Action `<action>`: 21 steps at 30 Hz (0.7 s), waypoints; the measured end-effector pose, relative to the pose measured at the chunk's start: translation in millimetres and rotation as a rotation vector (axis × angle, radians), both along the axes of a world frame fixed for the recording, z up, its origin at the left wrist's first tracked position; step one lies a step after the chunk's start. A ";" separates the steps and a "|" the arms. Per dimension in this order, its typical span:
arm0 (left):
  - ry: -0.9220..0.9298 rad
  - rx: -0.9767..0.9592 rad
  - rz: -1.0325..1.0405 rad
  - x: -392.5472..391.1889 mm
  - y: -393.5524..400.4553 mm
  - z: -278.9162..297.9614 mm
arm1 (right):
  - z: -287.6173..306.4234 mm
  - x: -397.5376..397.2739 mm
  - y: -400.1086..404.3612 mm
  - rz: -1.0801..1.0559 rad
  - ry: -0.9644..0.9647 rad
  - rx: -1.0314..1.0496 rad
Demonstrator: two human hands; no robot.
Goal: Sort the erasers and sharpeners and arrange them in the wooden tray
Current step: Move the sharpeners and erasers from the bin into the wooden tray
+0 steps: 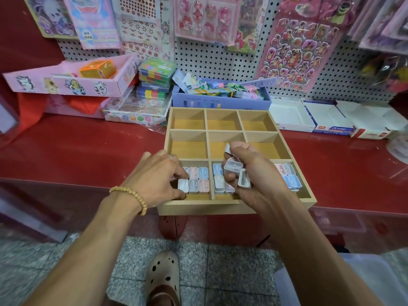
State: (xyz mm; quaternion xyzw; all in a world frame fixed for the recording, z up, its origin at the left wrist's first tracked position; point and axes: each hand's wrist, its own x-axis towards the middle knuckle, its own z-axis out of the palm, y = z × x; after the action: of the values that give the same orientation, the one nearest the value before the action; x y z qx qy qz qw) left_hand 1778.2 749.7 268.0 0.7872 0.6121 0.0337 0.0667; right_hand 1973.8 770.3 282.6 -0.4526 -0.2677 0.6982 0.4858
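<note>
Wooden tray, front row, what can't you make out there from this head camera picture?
- Head view: the left hand covers the left end of the near-left compartment of the wooden tray, so its full count is hidden.
- The right hand and the sharpeners in its grip hide part of the near-middle and near-right compartments.
- How many sharpeners that hand holds is unclear; fingers cover some.
- Prints on the small cases are too small to read.
</note>
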 end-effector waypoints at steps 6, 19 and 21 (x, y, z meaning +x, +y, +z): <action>-0.035 -0.038 0.010 -0.7 1.0 1.1 | -1.6 1.7 -2.7 0.024 -0.017 -0.008; -0.896 0.123 0.152 6.3 -3.1 14.1 | -0.2 -8.8 -12.9 0.251 0.001 0.041; -1.063 0.033 0.145 13.4 -2.8 16.7 | 0.5 -14.9 -13.9 0.319 -0.033 0.070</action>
State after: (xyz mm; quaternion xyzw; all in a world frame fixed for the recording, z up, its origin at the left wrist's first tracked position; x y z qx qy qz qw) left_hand 1791.6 746.9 284.6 0.6181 0.5463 0.4420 0.3524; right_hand 1958.8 756.4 283.1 -0.3984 -0.3683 0.7493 0.3798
